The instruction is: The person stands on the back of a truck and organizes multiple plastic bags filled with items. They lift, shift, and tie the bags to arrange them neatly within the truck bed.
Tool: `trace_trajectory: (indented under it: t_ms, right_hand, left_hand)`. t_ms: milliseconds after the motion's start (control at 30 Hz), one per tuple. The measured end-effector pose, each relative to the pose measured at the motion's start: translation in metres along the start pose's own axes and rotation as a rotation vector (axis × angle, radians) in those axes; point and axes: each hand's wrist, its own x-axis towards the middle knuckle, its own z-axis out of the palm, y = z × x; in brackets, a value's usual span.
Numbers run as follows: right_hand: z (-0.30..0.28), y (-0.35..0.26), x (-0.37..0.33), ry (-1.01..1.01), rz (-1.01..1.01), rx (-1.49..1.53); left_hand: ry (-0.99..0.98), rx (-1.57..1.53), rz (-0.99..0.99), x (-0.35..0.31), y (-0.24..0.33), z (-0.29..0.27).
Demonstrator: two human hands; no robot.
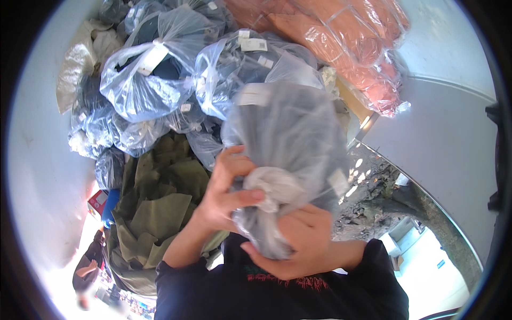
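Clear plastic bag [290,122]: centre of frame, held up in both hands; dark grey contents, too blurred to name. Pale label [253,96] near its upper left, white tag [337,182] at lower right.
Gathered neck [274,184]: whitish, bunched plastic facing the camera, between the two hands.
Left hand [226,186]: clamped on the bag's left side; thumb pressed to the gathered neck, other fingers against the plastic above it.
Right hand [301,242]: curled round the loose plastic below the neck, thumb low; some fingertips hidden.
Gap between hands: near each other, plastic between them.
Bagged pile [149,93]: upper left to upper centre, many clear bags of dark grey and bluish stuff heaped together, several with white labels.
Orange bundle [346,45]: top right of centre, wrapped in shiny clear plastic, beside the pile.
Beige sack [74,72]: upper left, along the pile's outer edge.
Olive cloth [154,213]: left of centre, crumpled, just below the pile.
Red box [97,201]: left edge, small, beside a blue object [110,208].
Grey panel [432,138]: right side, flat.
Rough ground [368,205]: right of centre, dappled with light.
Black shirt [288,301]: bottom centre, on the wearer, reddish print across the front.
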Motion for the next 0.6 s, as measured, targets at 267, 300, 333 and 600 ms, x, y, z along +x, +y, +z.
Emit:
trace_trajectory:
  t_ms: [267,300,333,600]
  right_hand:
    - [0.0,0.199,0.051,0.599,0.38,0.383]
    - [0.007,0.241,0.066,0.556,0.591,0.508]
    - [0.018,0.277,0.074,0.529,0.803,0.616]
    - [0.023,0.341,0.048,-0.222,0.531,0.448]
  left_hand:
    - [0.253,0.039,-0.021,-0.024,-0.06,-0.03]
    - [0.207,0.035,-0.005,-0.025,-0.059,-0.032]
    - [0.184,0.072,-0.004,-0.026,-0.057,-0.033]
    - [0.159,-0.122,-0.031,-0.016,-0.066,-0.049]
